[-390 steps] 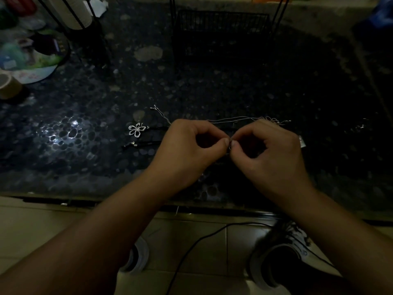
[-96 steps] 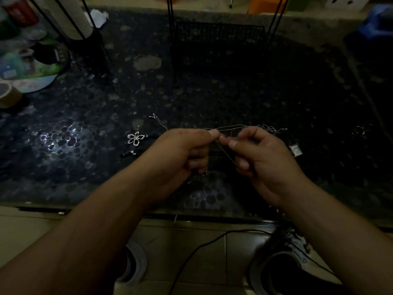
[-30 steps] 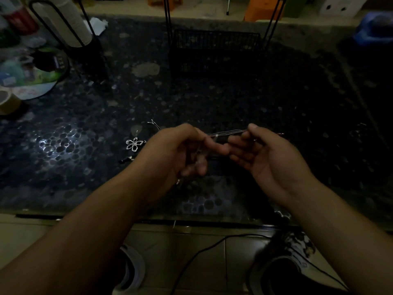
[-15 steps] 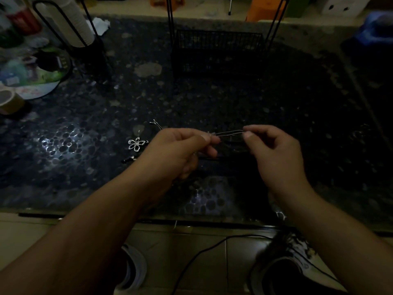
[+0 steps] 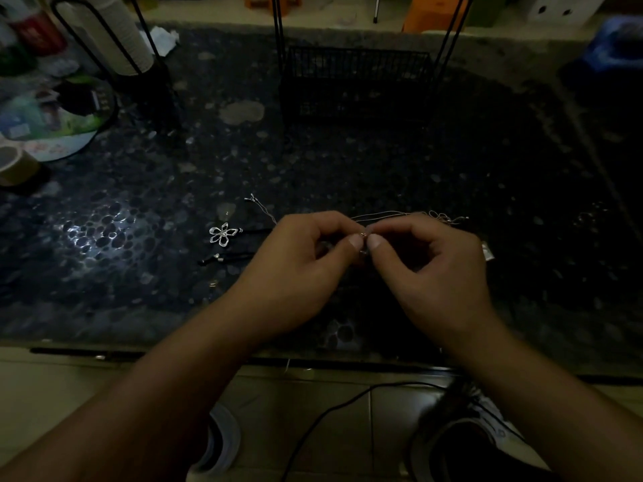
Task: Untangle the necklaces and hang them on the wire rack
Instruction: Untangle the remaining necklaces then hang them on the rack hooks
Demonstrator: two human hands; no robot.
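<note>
My left hand [image 5: 299, 273] and right hand [image 5: 431, 273] both pinch the chain [image 5: 382, 215] at one knot between them — its length runs right across the table; the rack [image 5: 355, 85] stands far, straight ahead.

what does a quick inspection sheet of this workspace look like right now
surface: dark pebble-pattern table, dimly lit, glare patch at left
job's things: thin silver chain pinched between both hands; flower pendant lying to the left; black wire rack at the back, no necklace seen on it
clutter: tape roll, round printed tray, paper-cup stack at far left
grippers: left hand and right hand meet fingertip to fingertip on the chain
cables: black cable on the floor
surroundings: tiled floor, shoe
</note>
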